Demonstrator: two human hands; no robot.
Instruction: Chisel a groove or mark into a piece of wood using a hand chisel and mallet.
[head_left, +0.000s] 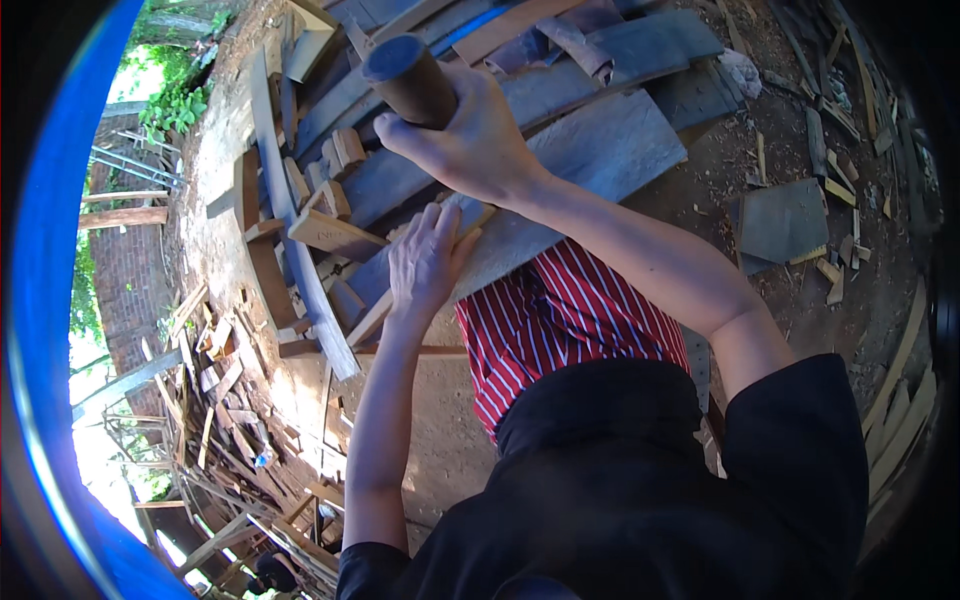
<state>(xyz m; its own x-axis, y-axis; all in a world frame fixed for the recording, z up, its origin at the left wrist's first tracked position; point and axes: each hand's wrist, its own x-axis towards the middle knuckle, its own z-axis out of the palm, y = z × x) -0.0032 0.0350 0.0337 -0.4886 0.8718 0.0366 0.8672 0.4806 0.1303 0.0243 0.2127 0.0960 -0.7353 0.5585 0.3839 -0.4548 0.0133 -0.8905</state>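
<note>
My right hand (480, 140) is wrapped round a thick, dark cylinder (408, 80) with a flat round end, raised above the boards. The cylinder's lower part is hidden in my fist, so I cannot tell its exact kind. Closer to me, my left hand (428, 262) is closed over a small piece of wood (478, 216), whose light edge shows beside the fingers. Much of that piece is covered by the hand. A wide grey plank (610, 165) lies slantwise under my right forearm, just in front of my striped red lap.
Short wooden blocks (343, 152) and a notched wooden piece (335, 235) sit left of my hands, beside a long thin board (300, 250). More planks (655, 45) lie beyond. Offcuts (225, 380) heap up at the left; a dark flat panel (783, 220) rests on the ground at the right.
</note>
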